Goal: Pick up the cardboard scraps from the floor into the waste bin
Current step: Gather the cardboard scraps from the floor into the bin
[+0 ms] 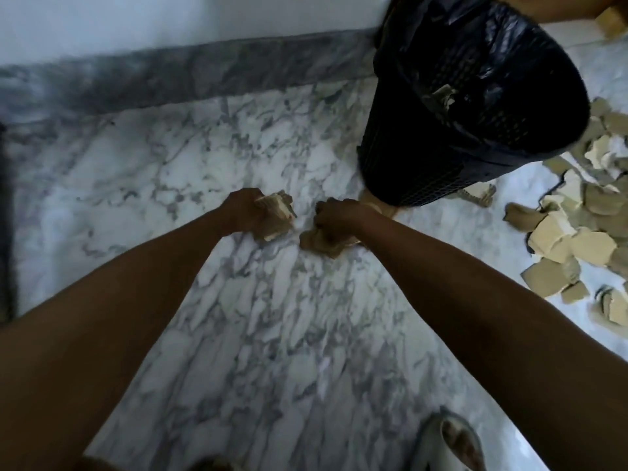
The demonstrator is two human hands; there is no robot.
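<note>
Two bare arms reach down from the camera toward the marble floor (272, 334). Left hand (243, 212) has its fingers curled round a stack of cardboard scraps (277, 215), edges showing like pages. Right hand (334, 217) is curled over another bunch of scraps (317, 243) that sits on the floor; it looks like a grab, but the pic is blurry so I can't see each finger. Waste bin (475, 107) is black w/ a mesh wall and a black bag in it, standing just beyond the right hand, and one torn bit shows inside. Lots more loose scraps (571, 232) lie in a heap on the floor to the right of the bin, some touching its base. I think these bits are very light and a bit stiff, but they bend and rip easy. They won't break like glass, so a firm squeeze is ok. Flat ones lie tight on the smooth floor, so they prob slide when poked. Best way is to scoop at an edge, stack a few, then pinch the stack across its middle so none slip out on the way to the bin.
</note>
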